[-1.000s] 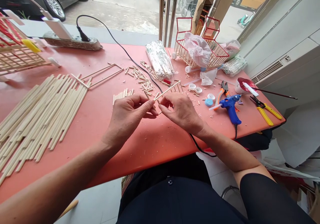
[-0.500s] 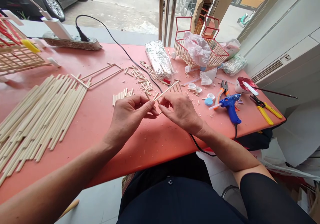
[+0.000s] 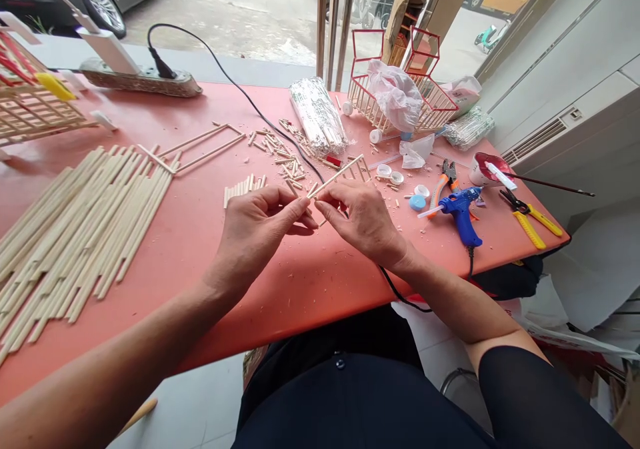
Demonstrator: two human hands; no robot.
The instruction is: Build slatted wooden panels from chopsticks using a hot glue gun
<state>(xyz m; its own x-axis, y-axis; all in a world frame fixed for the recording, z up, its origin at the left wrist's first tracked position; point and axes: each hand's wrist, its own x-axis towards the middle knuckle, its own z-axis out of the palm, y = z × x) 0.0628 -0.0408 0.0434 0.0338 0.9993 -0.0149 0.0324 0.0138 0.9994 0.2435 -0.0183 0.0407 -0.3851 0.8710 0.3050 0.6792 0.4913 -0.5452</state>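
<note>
Over the front part of the table, my left hand (image 3: 265, 225) pinches the near end of a small ladder-like wooden stick frame (image 3: 336, 177) between thumb and fingers. My right hand (image 3: 364, 225) is closed at the same end, its thumb and fingertips against the frame, hiding part of it. Several short rungs show at the frame's far end, beyond my right knuckles. Beside my left hand lies a row of short sticks (image 3: 244, 187). Cut stick pieces (image 3: 290, 167) are scattered just behind both hands.
Long sticks (image 3: 85, 235) cover the left side, with a stick rectangle (image 3: 213, 150) behind them. To the right are a blue glue gun (image 3: 461, 210), orange-handled pliers (image 3: 443, 185) and yellow-handled cutters (image 3: 533, 219). A black cable (image 3: 240, 92) crosses the table. A miniature stick cart (image 3: 365, 105) stands behind.
The stick frame has turned slightly, so more of its rungs show past my right hand. My right fingers have shifted a little; my left hand keeps its pinch.
</note>
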